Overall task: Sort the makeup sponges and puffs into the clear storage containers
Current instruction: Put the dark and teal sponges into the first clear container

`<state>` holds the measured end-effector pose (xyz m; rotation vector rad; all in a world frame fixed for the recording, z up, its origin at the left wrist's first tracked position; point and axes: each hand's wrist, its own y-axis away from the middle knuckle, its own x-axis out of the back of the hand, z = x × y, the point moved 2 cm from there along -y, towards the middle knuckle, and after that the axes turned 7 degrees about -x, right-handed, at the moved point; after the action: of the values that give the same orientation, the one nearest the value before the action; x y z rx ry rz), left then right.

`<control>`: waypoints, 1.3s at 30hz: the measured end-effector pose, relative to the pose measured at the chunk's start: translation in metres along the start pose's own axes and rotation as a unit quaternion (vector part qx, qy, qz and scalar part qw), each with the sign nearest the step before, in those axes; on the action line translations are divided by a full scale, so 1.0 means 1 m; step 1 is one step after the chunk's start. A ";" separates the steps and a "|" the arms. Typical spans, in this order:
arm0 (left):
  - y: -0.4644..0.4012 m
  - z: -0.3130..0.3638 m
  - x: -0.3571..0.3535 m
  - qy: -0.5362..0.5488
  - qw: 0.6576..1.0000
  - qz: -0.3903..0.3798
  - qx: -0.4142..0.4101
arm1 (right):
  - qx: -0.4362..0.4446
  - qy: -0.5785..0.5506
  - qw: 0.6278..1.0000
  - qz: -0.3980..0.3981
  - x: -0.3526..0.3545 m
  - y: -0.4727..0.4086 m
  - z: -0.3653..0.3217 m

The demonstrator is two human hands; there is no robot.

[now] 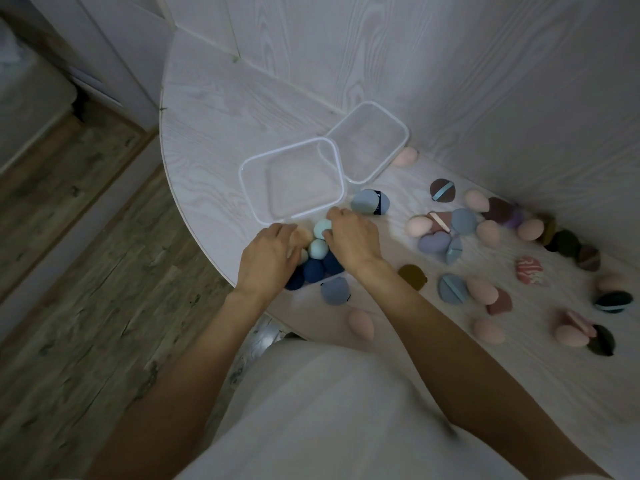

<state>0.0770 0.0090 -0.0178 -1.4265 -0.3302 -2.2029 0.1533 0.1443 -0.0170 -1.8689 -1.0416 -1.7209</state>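
Two clear containers stand on the white table, a near one (242, 174) and a far one (403, 129), and nothing shows inside either. In front of the near one, a pile of navy sponges (313, 270) and mint sponges (318, 249) sits in what looks like a third clear container, its rim partly hidden. My right hand (353, 239) pinches a mint sponge (321, 227) at the top of the pile. My left hand (270, 252) lies with bent fingers over the pile's left side, touching a peach sponge (304, 236). Blur hides whether it grips.
Several pink sponges (419, 226) and blue, purple, maroon and dark puffs (463, 221) lie scattered across the table's right side, up to the wall. A blue puff (369, 202) lies right of the near container. The rounded table edge (166, 161) drops to wood floor at left.
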 end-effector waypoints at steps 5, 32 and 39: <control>0.004 -0.024 -0.009 -0.034 0.994 0.005 -0.104 | 0.078 -0.065 0.995 0.013 -0.009 -0.003 -0.005; 0.018 -0.029 0.029 0.474 0.843 0.068 0.243 | -0.069 -0.546 0.833 -0.063 0.033 0.021 0.060; 0.040 -0.034 -0.007 0.300 0.923 -0.034 0.240 | 0.139 -0.153 0.976 -0.067 0.003 0.050 0.069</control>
<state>0.0739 -0.0387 -0.0409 -0.4562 -0.6429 -2.2710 0.2371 0.1623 -0.0163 -1.9515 -1.4750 -1.2922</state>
